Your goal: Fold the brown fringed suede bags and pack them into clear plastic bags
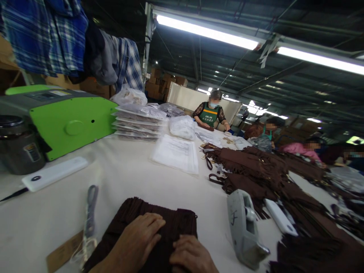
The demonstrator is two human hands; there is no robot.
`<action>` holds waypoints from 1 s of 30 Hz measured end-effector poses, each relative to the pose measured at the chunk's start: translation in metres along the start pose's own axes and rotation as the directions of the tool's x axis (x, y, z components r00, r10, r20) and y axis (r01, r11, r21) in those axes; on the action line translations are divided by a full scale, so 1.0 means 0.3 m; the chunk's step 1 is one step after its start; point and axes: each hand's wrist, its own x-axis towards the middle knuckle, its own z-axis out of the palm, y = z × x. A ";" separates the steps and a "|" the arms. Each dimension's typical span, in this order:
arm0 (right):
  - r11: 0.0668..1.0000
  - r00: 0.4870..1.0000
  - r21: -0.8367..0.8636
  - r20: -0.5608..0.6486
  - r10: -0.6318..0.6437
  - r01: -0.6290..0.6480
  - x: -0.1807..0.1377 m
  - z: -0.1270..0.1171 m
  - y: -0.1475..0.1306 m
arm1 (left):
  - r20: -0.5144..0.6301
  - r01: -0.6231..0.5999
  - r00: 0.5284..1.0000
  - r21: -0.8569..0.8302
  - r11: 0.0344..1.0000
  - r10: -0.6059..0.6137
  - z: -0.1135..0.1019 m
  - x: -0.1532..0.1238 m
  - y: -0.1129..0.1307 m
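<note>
A dark brown fringed bag (167, 216) lies flat on the white table at the near edge of the view. My left hand (139, 239) rests palm down on its left half, fingers stretched out. On the right half lies my right hand (193, 254), its fingers slightly bent and resting on the material. Neither hand is wrapped round anything. Just left of the bag are a grey wrist strap (91, 212) in clear plastic and a brown card tag (66, 252) with string. A grey tape dispenser (241, 227) stands to the right of my right hand.
Brown fringed bags (250, 163) pile up along the right. A stack of plastic-wrapped packets (138, 123), a green machine (76, 121), a dark jar (18, 146) and a white device (55, 174) are at left. A co-worker (212, 112) stands across the table.
</note>
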 end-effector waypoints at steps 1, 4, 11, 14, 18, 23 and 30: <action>0.999 0.999 0.014 0.008 -0.051 0.051 -0.005 -0.002 -0.005 | 0.001 0.000 1.000 -0.007 1.000 0.000 -0.002 0.001 -0.001; 0.999 1.000 -0.031 -0.007 -0.006 0.006 0.020 -0.050 -0.026 | 0.004 0.006 1.000 -0.017 1.000 -0.006 -0.007 0.009 0.002; 0.861 0.905 -0.328 0.037 0.424 -0.389 0.140 -0.107 -0.002 | 0.007 0.014 1.000 -0.018 1.000 -0.014 -0.011 0.023 0.013; 0.846 0.905 -0.383 0.054 0.422 -0.372 0.140 -0.069 0.022 | 0.000 0.024 1.000 -0.036 0.999 -0.024 -0.015 0.024 0.011; 0.895 0.956 -0.349 -0.010 0.292 -0.278 0.104 -0.035 0.018 | 0.004 0.031 1.000 -0.064 0.997 -0.030 -0.017 0.045 0.015; 0.935 0.996 -0.355 -0.071 -0.057 0.028 0.052 0.007 0.000 | 0.042 -0.080 0.996 -0.100 0.992 0.084 0.023 0.091 0.024; 0.957 0.984 -0.291 -0.166 -0.058 0.007 0.076 -0.098 -0.014 | 0.099 -0.246 0.962 -0.091 0.965 0.255 0.080 0.075 0.020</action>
